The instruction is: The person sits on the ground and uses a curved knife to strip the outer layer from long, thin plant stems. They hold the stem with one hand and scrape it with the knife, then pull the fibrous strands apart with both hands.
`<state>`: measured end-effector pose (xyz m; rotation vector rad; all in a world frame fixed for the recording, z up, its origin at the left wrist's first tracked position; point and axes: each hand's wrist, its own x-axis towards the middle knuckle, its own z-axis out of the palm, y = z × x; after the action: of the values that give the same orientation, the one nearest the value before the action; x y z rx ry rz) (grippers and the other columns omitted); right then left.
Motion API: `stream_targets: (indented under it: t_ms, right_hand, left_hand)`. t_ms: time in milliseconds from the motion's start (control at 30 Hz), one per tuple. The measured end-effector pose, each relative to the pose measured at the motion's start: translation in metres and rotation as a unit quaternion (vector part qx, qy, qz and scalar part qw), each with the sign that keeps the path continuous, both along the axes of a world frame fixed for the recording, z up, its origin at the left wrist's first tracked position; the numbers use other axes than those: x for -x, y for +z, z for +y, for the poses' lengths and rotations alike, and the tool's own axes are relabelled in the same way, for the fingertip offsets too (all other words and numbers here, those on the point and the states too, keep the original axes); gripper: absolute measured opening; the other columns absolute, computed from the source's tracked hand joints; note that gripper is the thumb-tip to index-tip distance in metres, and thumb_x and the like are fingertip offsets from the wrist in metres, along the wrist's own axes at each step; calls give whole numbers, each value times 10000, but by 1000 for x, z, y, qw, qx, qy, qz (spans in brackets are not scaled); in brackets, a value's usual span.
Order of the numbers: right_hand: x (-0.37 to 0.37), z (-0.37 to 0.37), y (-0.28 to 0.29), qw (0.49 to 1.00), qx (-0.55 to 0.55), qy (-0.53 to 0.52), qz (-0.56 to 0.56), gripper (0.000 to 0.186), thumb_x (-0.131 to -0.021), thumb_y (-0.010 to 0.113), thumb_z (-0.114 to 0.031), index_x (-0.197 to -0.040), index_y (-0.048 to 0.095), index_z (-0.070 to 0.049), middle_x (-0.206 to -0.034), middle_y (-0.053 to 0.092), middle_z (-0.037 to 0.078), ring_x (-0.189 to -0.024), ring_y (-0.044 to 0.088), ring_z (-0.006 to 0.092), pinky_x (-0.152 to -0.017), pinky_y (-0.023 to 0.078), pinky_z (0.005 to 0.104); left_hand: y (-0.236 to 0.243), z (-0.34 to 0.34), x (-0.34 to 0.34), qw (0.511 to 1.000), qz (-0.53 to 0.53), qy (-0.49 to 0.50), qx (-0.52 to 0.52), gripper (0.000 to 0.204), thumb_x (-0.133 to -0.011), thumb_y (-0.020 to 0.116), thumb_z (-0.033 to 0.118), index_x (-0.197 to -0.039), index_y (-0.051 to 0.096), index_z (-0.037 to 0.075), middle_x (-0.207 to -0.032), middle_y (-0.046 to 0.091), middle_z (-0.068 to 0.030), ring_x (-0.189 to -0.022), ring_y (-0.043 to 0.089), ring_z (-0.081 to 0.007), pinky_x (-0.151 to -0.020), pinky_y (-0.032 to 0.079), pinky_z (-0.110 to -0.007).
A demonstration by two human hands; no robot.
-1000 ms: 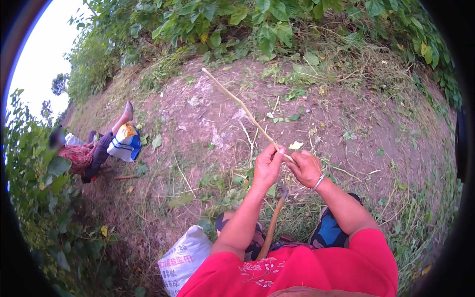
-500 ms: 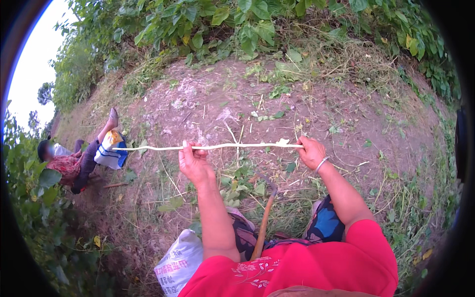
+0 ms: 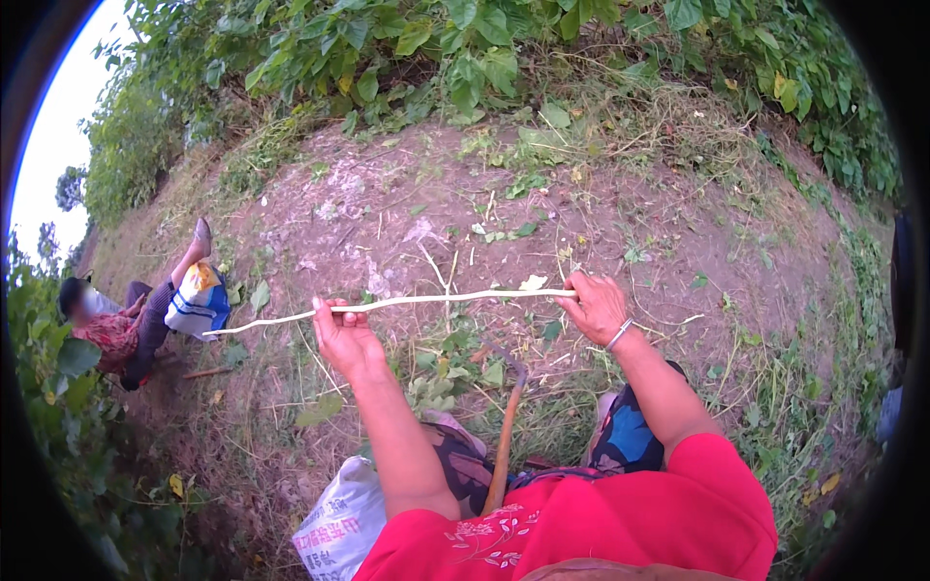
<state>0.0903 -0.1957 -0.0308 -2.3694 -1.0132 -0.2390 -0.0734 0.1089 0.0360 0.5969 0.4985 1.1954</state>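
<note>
A long, thin, pale stem [image 3: 446, 297], slightly wavy, stretches sideways above the ground in front of me. My right hand [image 3: 598, 308], with a silvery bracelet at the wrist, grips its right end. Further left, the thumb and fingers of my left hand [image 3: 351, 341] pinch it, palm turned up. Beyond that hand the stem's thin tip sticks out to the left and droops a little. Below the stem, a tool with a wooden handle [image 3: 503, 441] and a dark curved blade leans between my knees.
By my left side is a white sack [image 3: 339, 528] with print. Several pale stems [image 3: 438, 270] and leaves litter the brown soil. At far left a person [image 3: 121, 334] sits beside a blue, white and yellow bag [image 3: 199, 302]. Leafy green plants [image 3: 465, 48] border the far side.
My left hand has slid leftward along the stem, away from the right hand. The stem's left tip now droops lower. The whole view has shifted slightly.
</note>
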Motion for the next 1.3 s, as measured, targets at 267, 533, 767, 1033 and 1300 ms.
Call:
stream_targets:
  t_ms: [267,533,767,1033,1300]
  right_hand:
    - [10,15,-29,953,-151,22,263,183,-916,487,-244,-875,505,-66,-698,534,48,-619,510,158,-575,420,346]
    - [-90,-19,-49,666,-505,-191,515,143,-949,408,-172,-972,481,-52,-652,493,46,-428,352,52,-346,294,200]
    - [-194,-21,-52,449,-726,-284,436,117,-933,362,-192,-988,381,-90,-688,497,95,-417,368,102,-351,300,247]
    - [-103,193,-125,766,-283,-156,555,154,-887,429,-210,-887,515,-83,-602,487,51,-418,420,100,-304,285,249]
    - [115,171,-103,828,323,370,271,300,-869,480,-313,-924,604,-46,-887,632,187,-862,604,357,-760,463,449]
  left_hand:
    - [2,-15,-6,997,61,-51,7,302,-910,515,226,-1150,481,46,-1021,536,-45,-858,513,-121,-698,412,-262]
    - [2,-26,-2,985,12,-173,-13,338,-896,519,179,-1187,464,17,-1003,555,-57,-773,519,-103,-642,433,-233]
    - [3,-20,3,981,-20,-195,16,272,-917,494,161,-1154,480,27,-959,572,-51,-748,521,-99,-624,434,-233]
    - [9,-21,-5,975,-65,-211,30,238,-914,491,125,-1116,502,0,-910,598,-78,-700,551,-106,-594,448,-219]
    - [3,-17,1,978,-35,-206,18,238,-915,505,172,-1101,506,23,-896,573,-43,-715,516,-97,-601,437,-227]
